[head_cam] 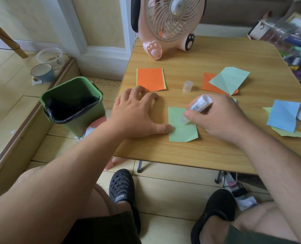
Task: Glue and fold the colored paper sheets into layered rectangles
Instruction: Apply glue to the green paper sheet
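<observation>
Step in hand: gluing the green sheet (pixel 182 126), judging by the glue stick (pixel 197 106) tilting down onto it.
Right hand (pixel 222 117): gripping the glue stick with curled fingers and thumb, tip down on the sheet's upper middle, just under the thumb.
Left hand (pixel 137 115): lying flat and spread on the desk (pixel 199 152), holding nothing; its thumb tip is touching the sheet's left edge and seems to be pinning it.
Green sheet: lying between the two hands, its right side partly under the right hand; its lower right corner is looking clipped or bent.
Cap (pixel 188 86): standing upright beyond the right hand, apart from the stick.
Finished piece: an orange rectangle (pixel 150 79) over a paler sheet, lying just beyond the left fingertips.
Waiting sheets: an orange and pale green pair (pixel 229 80) beyond the right hand; a blue sheet (pixel 283 115) on a yellow-green one off to its right.
Doing it well: keeping the thumb pressing so the paper is not dragging with the stick; stroking lightly and evenly towards the edges; keeping glue off the desk; laying the next sheet square before pressing.
Risk: thin paper wrinkling or lifting if the stick is pushing too hard.
</observation>
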